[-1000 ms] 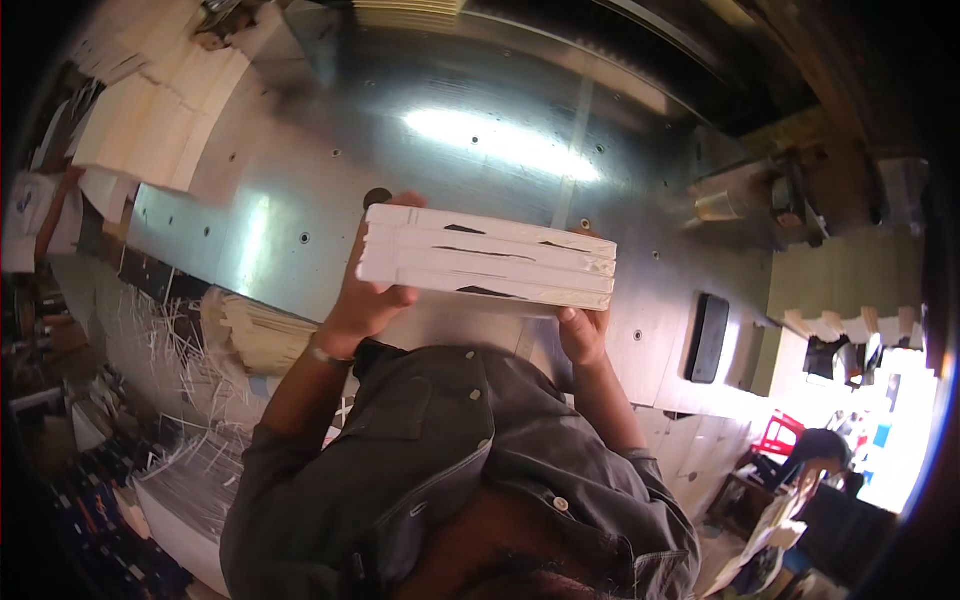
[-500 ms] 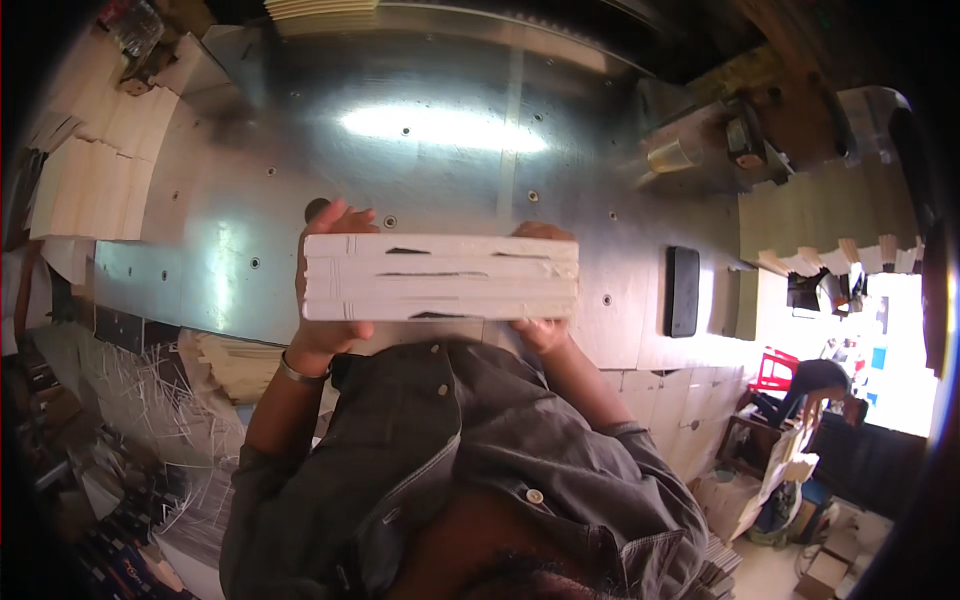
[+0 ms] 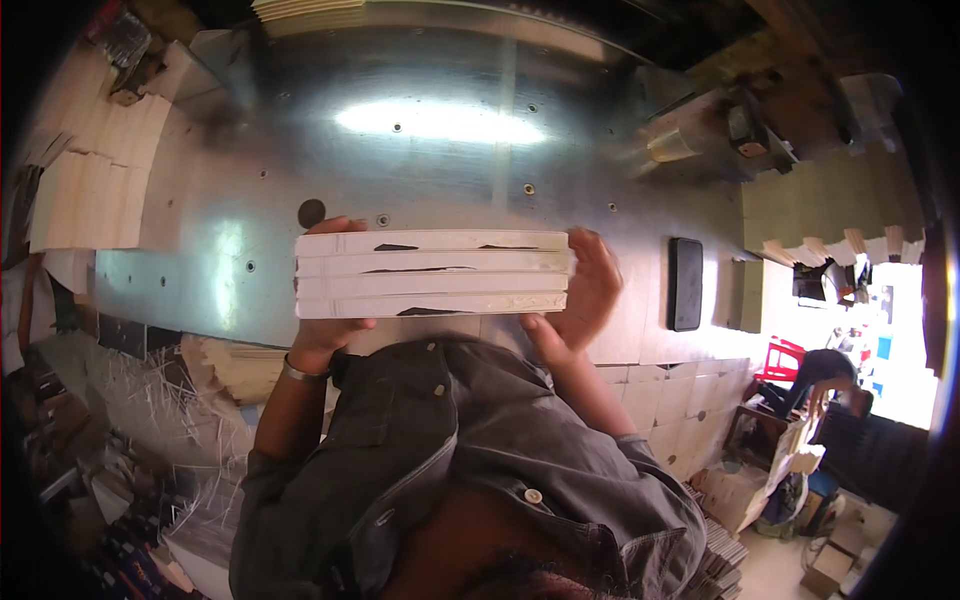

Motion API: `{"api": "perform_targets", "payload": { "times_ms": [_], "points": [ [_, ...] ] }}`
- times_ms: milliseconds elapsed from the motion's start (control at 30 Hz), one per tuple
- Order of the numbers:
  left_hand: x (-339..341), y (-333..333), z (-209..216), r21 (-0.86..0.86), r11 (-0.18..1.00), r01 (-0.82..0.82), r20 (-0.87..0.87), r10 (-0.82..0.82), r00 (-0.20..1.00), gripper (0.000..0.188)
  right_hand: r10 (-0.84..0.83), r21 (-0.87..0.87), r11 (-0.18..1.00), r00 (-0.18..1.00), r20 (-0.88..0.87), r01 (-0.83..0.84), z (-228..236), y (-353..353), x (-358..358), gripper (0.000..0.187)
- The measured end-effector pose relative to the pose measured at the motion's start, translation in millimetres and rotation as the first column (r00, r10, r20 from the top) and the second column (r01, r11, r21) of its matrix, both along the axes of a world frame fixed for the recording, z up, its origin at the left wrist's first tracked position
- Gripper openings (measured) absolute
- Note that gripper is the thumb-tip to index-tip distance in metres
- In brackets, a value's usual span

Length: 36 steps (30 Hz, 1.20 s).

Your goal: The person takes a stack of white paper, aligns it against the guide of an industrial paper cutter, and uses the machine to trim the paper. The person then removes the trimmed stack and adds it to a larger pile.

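A stack of several white book blocks (image 3: 430, 275) is held upright just in front of my body, with rough edges and dark slits between its layers facing up. My left hand (image 3: 328, 335) grips the stack's left end, its fingers on the far side and its thumb on the near side. At the right end, my right hand (image 3: 590, 290) is open. Its fingers stretch out along that end, a little off the stack, and its thumb lies close to the near right corner.
Beneath the stack is a metal work table (image 3: 440, 170) dotted with small holes. A black phone (image 3: 685, 284) lies to the right. Tall paper stacks (image 3: 95, 200) stand at the left, more paper (image 3: 830, 205) at the right. Paper shavings (image 3: 160, 400) heap at the lower left. Another person (image 3: 825, 375) bends at the far right.
My right hand has loosened from the stack's right end and spread its fingers outward. The stack has shifted slightly left in the picture, with my left hand still around it.
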<state>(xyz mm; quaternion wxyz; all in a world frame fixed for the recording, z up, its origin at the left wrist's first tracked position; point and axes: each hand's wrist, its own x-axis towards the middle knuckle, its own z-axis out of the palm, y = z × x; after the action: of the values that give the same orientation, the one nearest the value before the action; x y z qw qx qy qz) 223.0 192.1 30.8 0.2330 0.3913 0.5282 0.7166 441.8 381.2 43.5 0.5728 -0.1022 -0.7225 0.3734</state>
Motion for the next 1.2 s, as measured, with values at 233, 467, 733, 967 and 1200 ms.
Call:
{"api": "perform_targets", "payload": {
  "times_ms": [233,467,733,967,1200],
  "points": [
    [-5.3,3.4,-9.8,-0.006,0.997,-0.080,-0.286,0.075,0.955,0.096,-0.222,0.288,0.944,0.956,0.190,0.161,31.1,-10.0,32.2,0.051],
    [-8.0,2.1,-4.7,0.011,0.999,-0.047,-0.285,0.048,0.957,0.106,-0.024,0.007,1.000,0.998,0.063,0.023,21.5,-29.9,29.2,0.049],
    [-11.3,2.0,-3.1,-0.007,0.999,-0.034,-0.322,0.030,0.946,0.107,0.143,-0.150,0.982,0.966,0.217,-0.112,25.2,-36.5,12.2,0.056],
    [0.1,7.2,-0.7,0.092,0.996,0.009,-0.046,-0.004,0.999,0.106,0.221,-0.357,0.918,0.971,0.095,-0.174,31.1,-33.4,13.2,0.044],
    [1.4,12.6,-9.6,0.071,0.997,-0.005,0.038,0.003,0.999,0.096,-0.126,-0.566,0.790,0.840,-0.528,-0.237,81.0,44.1,89.1,0.037]
  ]
}}
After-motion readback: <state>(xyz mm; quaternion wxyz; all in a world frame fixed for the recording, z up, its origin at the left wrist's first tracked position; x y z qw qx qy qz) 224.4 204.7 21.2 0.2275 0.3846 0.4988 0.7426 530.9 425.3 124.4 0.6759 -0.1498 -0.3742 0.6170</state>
